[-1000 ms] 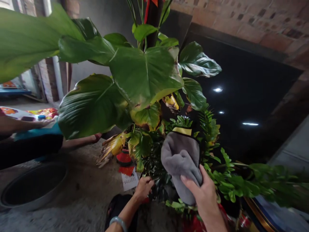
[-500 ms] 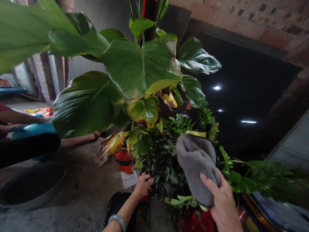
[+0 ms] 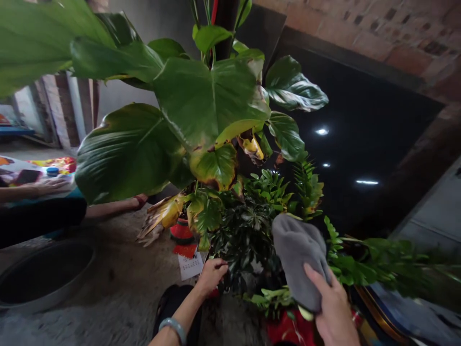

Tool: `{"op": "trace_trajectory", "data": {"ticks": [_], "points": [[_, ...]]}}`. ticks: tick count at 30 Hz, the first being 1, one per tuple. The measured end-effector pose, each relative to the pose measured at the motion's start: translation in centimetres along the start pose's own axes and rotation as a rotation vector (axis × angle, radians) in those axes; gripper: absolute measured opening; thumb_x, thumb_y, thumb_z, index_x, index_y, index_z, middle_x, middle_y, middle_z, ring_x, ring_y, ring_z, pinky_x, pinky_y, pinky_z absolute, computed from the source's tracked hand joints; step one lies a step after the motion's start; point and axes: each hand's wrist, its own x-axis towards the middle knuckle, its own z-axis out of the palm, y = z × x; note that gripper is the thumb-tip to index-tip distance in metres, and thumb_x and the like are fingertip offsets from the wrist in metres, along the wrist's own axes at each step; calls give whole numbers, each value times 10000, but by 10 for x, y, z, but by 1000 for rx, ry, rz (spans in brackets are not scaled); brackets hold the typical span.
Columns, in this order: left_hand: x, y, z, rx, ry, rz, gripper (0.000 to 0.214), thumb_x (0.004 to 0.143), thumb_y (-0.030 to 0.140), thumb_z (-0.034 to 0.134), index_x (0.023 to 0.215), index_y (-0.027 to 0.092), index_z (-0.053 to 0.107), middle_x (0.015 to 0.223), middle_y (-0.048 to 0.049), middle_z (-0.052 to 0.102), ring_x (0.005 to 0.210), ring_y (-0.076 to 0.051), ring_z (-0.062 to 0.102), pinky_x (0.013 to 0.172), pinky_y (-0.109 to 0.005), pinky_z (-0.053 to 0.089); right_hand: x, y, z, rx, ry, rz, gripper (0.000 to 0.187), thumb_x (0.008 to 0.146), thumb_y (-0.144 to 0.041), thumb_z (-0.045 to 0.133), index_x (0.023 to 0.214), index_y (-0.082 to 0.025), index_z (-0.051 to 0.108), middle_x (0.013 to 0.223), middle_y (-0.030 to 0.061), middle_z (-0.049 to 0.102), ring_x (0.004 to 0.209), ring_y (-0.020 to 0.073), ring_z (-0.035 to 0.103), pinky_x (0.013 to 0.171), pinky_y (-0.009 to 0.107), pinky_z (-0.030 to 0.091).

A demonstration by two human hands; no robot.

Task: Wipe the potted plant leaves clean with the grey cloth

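My right hand (image 3: 333, 307) is closed on a grey cloth (image 3: 298, 252), which lies over the small-leaved fronds of a low green plant (image 3: 345, 266) at the lower right. My left hand (image 3: 212, 275), with a pale bangle (image 3: 175, 327) on the wrist, is closed among the dark leaves of a small bushy plant (image 3: 248, 230) at its base. Big broad leaves (image 3: 205, 101) of a tall plant hang above both hands, some with yellow and brown edges (image 3: 216, 168).
A red pot (image 3: 181, 230) and a paper tag (image 3: 190, 264) sit on the concrete floor. A dark round basin (image 3: 43, 276) lies at the lower left. Another person's arm (image 3: 32, 192) and foot (image 3: 139, 202) are at the left. A dark glossy panel (image 3: 360, 144) and a brick wall (image 3: 378, 29) stand behind.
My right hand has carried the grey cloth to the right and slightly down, from the plant's middle onto the right-hand fronds. The left hand has stayed at the plant's base.
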Motion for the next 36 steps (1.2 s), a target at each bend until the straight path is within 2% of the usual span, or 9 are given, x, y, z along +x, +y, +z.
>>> {"op": "trace_trajectory", "data": {"ticks": [4,8,12,16,20,24,28,31,36], "points": [[-3,3,5,-30,5,8,98,565,247,560,599,159,583,408,87,405,386,-80,381,398,-203,269,4,27,26,82,-47,133,503,463,-488,756,856,-187,666,748,35,720,868,280,657,758,394,518],[-1,3,4,-47,-3,53,127,564,245,567,484,179,493,395,93,356,402,-65,335,411,-196,268,-33,76,11,-42,-215,198,403,462,-554,757,660,-210,687,633,59,701,741,315,670,684,418,524],[-1,2,1,-51,-23,63,137,568,282,598,531,179,515,412,90,389,417,-75,363,420,-200,291,-37,46,-9,-73,-196,139,509,410,-518,793,766,-165,706,706,84,718,774,327,661,708,400,507],[-3,3,0,-90,-61,83,166,561,285,612,669,171,561,418,101,408,405,-84,394,435,-210,330,-10,4,14,212,55,66,599,430,-420,794,970,-201,654,848,16,728,916,267,643,808,374,490],[-2,0,0,-137,-99,132,133,551,271,606,621,167,560,439,93,410,434,-82,389,447,-208,333,-21,41,40,107,-159,152,568,402,-462,796,873,-170,675,822,42,730,880,273,648,804,380,496],[2,-5,-1,-174,-74,163,146,522,271,632,520,161,536,496,55,489,547,-114,457,506,-218,363,-51,79,20,-172,-278,164,540,365,-456,825,802,-168,688,768,72,728,830,309,657,754,384,504],[5,-10,-3,-144,-61,83,183,531,251,601,683,151,626,442,74,484,430,-96,413,448,-219,331,-41,33,3,-113,-152,122,695,368,-467,808,969,-151,657,750,74,721,758,315,659,671,392,509],[5,-11,-3,-135,-56,49,224,523,244,594,724,153,627,438,76,504,396,-93,411,433,-221,332,-18,-3,19,79,-19,22,771,391,-447,775,1090,-169,605,793,43,720,777,274,654,698,371,509],[6,-12,0,-156,-22,80,131,525,263,612,615,170,594,451,74,499,439,-94,426,460,-221,349,-28,45,42,17,-181,121,577,404,-485,759,863,-151,662,778,65,723,798,281,651,753,389,507]]}}
